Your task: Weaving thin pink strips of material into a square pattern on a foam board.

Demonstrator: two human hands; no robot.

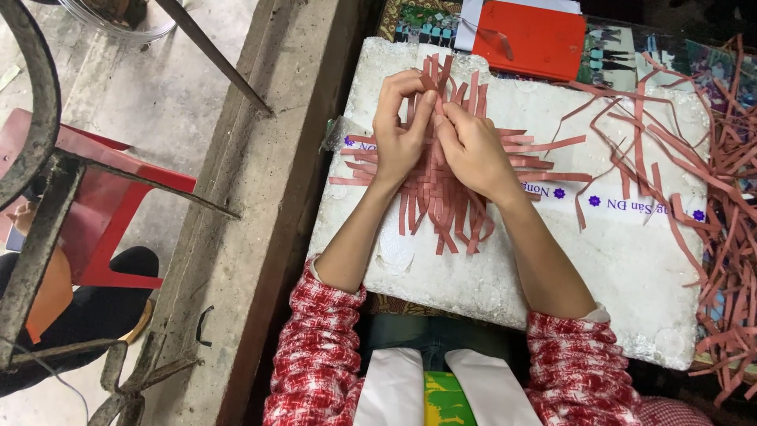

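Fingers (430, 102) of the left hand (398, 134) and right hand (473, 146) pinch together on one strip at the far edge of a pink woven mat (445, 197), lying flat on a white foam board (599, 260); loose strips (725, 205) are heaped right.

A white foam slab (599, 260) rests on the bench (631, 55) and carries the work. Directly under the hands lies a woven mat of pinkish-red strips (449, 197). To the right of the hands, loose strips (710, 189) sprawl over the slab's edge. Beyond the hands sits a red folder (536, 39).
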